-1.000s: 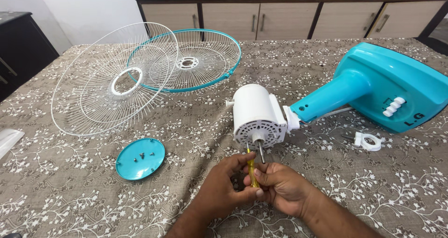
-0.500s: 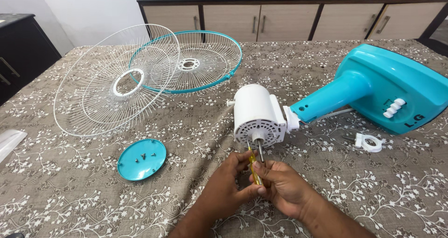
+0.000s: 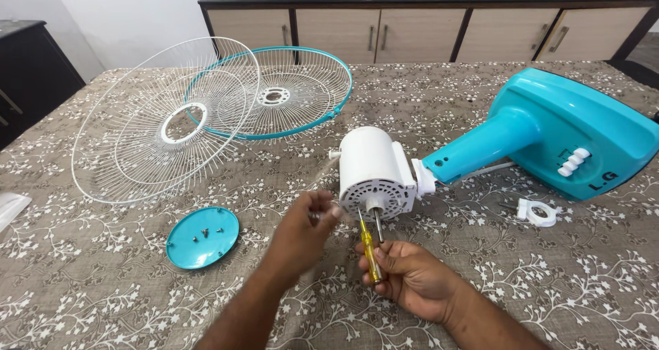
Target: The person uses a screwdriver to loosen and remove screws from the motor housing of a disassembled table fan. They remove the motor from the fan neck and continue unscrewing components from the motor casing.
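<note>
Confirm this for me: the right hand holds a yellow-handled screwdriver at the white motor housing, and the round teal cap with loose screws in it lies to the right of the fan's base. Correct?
Not quite. The head view shows the round teal cap lying left of the white motor housing, near the wire guards, far from the fan's base. The rest holds: the right hand holds the yellow-handled screwdriver at the housing.

Right hand (image 3: 412,281): grips yellow screwdriver (image 3: 368,247), tip at white motor housing (image 3: 374,171);
Left hand (image 3: 305,230): pinches small screw (image 3: 314,217) beside housing
</note>
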